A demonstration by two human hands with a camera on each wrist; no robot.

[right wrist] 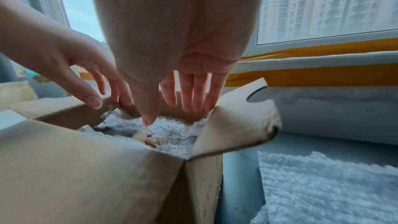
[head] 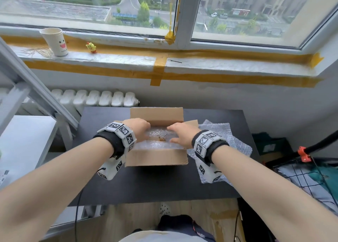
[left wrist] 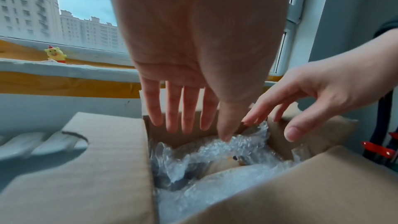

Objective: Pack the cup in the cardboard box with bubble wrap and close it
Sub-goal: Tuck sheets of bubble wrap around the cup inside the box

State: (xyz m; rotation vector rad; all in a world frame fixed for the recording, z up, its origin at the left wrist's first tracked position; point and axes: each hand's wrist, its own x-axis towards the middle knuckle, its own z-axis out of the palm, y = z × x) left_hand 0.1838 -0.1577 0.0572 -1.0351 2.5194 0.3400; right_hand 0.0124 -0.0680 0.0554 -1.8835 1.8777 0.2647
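Cardboard box (head: pixel 156 156) standing open on the dark counter (head: pixel 146 183), its flaps raised. Bubble wrap (head: pixel 159 137) is filling the interior, and a pale object with brown markings, probably the cup (left wrist: pixel 228 161), is lying beneath it, only partly showing. Left hand (head: pixel 137 129) and right hand (head: pixel 181 134) are reaching over the opening from either side; the fingers (left wrist: pixel 172 108) of both are hanging straight and slightly spread, each thumb tip touching the wrap, nothing pinched. A second sheet of bubble wrap (head: pixel 221 132) is lying on the counter just right of the box.
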